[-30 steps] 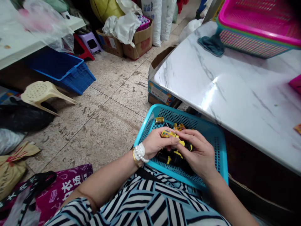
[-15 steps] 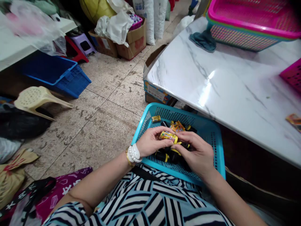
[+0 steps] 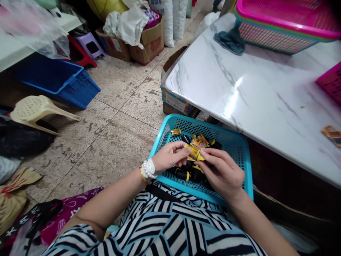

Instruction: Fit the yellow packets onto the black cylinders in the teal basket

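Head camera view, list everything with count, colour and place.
Basket: 1, turquoise, lower centre
Held piece: 1, yellow, over basket
Black pieces: several, black-and-yellow, in basket
Small piece: 1, yellow, basket's far left
Marbled table: 1, white, right
Printed pieces: some, orange-yellow, in basket, on marbled table
Cloth: 1, dark teal, marbled table
Basket stack: 1, pink over teal, marbled table
Perforated piece: 1, pink, right edge
Crate: 1, blue, left floor
Stools: at least 2, cream and purple, left
Left table: 1, white, upper left
Cartons: several, mostly brown, back and centre
Sacks: 2, white, back
Bags: several, mixed colours, left
Bracelets: several, white and gold, left wrist
Left hand: 1, bare, pinching held piece
Right hand: 1, bare, pinching held piece
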`<act>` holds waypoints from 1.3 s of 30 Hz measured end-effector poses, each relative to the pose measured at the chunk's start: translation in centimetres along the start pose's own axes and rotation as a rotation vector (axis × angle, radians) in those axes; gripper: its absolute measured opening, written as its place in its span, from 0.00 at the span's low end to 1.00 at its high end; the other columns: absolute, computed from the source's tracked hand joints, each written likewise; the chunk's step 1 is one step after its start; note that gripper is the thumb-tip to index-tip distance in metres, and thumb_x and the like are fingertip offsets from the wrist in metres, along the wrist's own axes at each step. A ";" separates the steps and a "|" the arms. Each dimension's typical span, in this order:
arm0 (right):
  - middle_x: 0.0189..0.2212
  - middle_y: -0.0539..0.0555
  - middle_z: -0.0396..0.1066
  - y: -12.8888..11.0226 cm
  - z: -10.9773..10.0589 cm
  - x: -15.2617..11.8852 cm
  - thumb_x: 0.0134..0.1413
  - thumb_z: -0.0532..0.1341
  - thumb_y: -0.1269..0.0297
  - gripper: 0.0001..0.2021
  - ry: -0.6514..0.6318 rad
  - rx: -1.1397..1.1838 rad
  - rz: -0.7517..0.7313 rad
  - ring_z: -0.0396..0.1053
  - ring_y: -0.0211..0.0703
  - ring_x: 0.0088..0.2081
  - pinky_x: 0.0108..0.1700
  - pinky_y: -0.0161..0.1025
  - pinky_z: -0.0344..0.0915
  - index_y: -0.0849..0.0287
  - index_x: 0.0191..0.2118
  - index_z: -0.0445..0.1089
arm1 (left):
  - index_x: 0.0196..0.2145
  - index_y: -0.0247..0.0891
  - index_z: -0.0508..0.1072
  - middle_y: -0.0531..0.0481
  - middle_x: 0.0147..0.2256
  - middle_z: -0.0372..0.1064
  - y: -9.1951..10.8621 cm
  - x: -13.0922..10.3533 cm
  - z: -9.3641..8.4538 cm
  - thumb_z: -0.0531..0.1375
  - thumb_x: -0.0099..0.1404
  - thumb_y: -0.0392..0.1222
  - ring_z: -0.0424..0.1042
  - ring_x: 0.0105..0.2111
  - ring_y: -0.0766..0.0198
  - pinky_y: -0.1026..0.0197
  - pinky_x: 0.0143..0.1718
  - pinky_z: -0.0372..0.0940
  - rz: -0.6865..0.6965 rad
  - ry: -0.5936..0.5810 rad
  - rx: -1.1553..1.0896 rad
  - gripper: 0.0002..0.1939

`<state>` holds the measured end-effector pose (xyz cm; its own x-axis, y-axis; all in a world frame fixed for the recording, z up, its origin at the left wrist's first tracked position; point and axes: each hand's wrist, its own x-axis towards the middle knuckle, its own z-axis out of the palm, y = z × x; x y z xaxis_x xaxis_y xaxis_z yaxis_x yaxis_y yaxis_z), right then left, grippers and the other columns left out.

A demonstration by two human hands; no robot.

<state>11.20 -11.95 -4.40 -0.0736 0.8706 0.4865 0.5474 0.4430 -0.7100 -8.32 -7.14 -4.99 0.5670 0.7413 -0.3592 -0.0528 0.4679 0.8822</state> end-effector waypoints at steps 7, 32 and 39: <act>0.36 0.56 0.79 -0.1 1.5 -0.5 0.46 0.72 0.68 0.10 0.021 0.108 0.186 0.78 0.47 0.37 0.41 0.45 0.77 0.54 0.38 0.78 | 0.34 0.32 0.73 0.51 0.27 0.70 0.0 0.1 -0.5 0.67 0.57 0.55 0.61 0.23 0.74 0.68 0.24 0.54 -0.021 -0.020 -0.052 0.21; 0.35 0.55 0.79 0.5 2.2 -0.7 0.44 0.73 0.65 0.11 -0.034 0.263 0.416 0.77 0.47 0.36 0.42 0.46 0.78 0.55 0.37 0.78 | 0.33 0.35 0.66 0.58 0.22 0.60 -1.3 0.5 0.0 0.63 0.59 0.59 0.56 0.19 0.74 0.69 0.21 0.51 -0.033 0.097 -0.029 0.22; 0.28 0.54 0.79 0.7 2.8 -0.8 0.41 0.74 0.56 0.16 -0.049 0.773 0.988 0.77 0.44 0.26 0.34 0.44 0.79 0.61 0.33 0.76 | 0.40 0.37 0.69 0.54 0.31 0.65 -0.6 0.5 0.1 0.65 0.59 0.54 0.62 0.28 0.71 0.67 0.29 0.57 0.138 0.021 0.096 0.19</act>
<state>9.31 -11.70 -6.76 0.0490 0.9015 -0.4300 -0.2435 -0.4067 -0.8805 -7.91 -7.16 -5.64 0.5426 0.8055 -0.2382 -0.0493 0.3136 0.9483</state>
